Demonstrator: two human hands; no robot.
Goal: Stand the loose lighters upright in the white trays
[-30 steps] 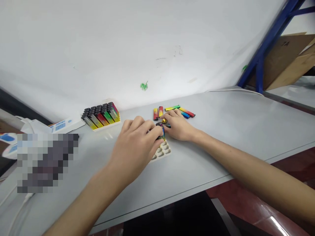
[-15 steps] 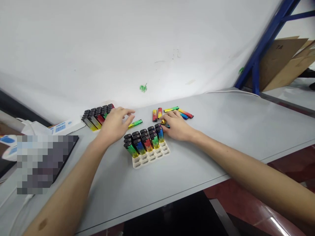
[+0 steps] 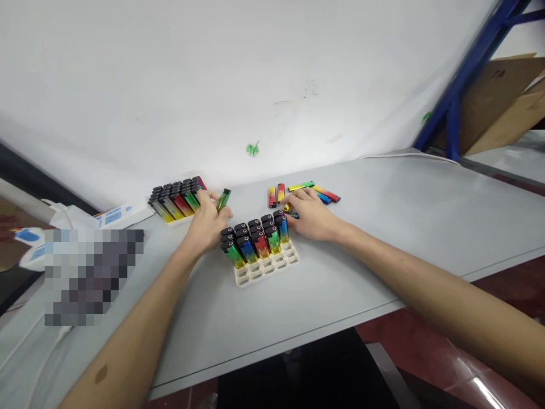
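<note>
My left hand is closed on a green lighter, held tilted between thumb and fingers. My right hand rests beside the right end of the near rack, its fingers bent over a yellow lighter. A dark end of another lighter pokes out by its thumb. The near white rack bears several upright lighters in its back rows, with bare holes at the front. Behind my left hand stands a second rack filled with upright lighters.
Several loose lighters lie near the wall, some beyond my right hand. At the left are a power strip and a pixelated dark object with cables. Cardboard leans behind a blue frame at the right.
My left hand has closed on the green lighter that lay on the table and raised one end of it. My right hand has stayed by the rack. The view has shifted slightly.
</note>
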